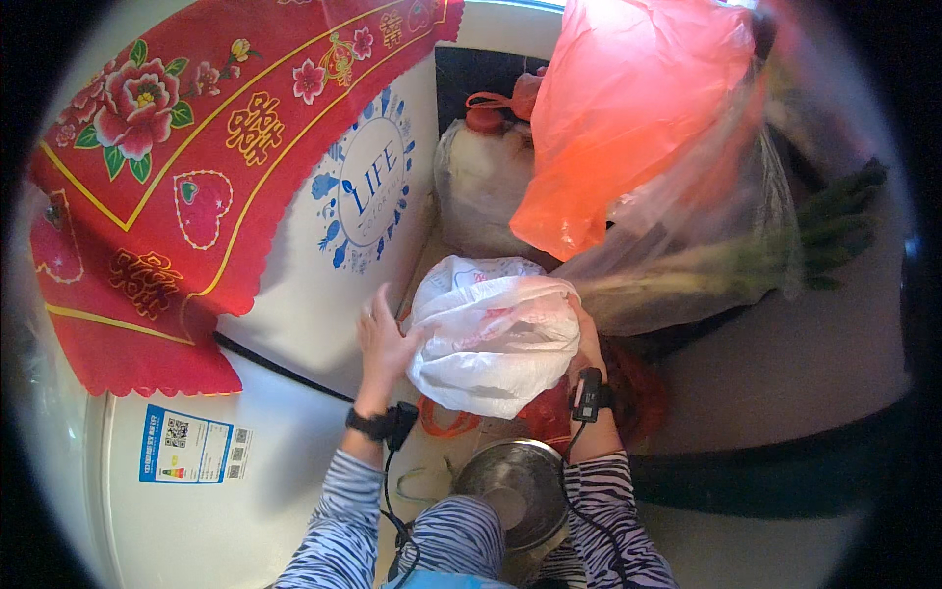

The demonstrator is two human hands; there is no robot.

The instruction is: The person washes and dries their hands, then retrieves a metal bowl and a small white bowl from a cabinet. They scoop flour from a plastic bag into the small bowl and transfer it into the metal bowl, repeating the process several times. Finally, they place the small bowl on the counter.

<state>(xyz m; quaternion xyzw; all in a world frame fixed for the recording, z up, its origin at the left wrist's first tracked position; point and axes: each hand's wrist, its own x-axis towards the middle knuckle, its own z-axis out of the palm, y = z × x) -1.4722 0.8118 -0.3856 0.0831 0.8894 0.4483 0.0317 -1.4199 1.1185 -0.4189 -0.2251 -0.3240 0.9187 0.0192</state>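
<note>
A white woven plastic sack (478,361) with rolled-down sides and some red print sits in front of me, its mouth gathered and facing up. My right hand (586,335) grips the sack's right rim, with the fingertips over the edge. At the opposite side, my left hand (386,339) has its fingers spread, and its thumb lies against the sack's wall. What is inside the sack cannot be seen. Below it, a round stainless steel bowl (541,493) rests on the floor near my legs.
To the left stands a white appliance (294,309) bearing a printed label, draped with a red floral cloth (213,140). A red plastic bag (633,110) hangs at upper right, above a clear bag with long green vegetables (736,258). Behind is a red-capped container (482,177).
</note>
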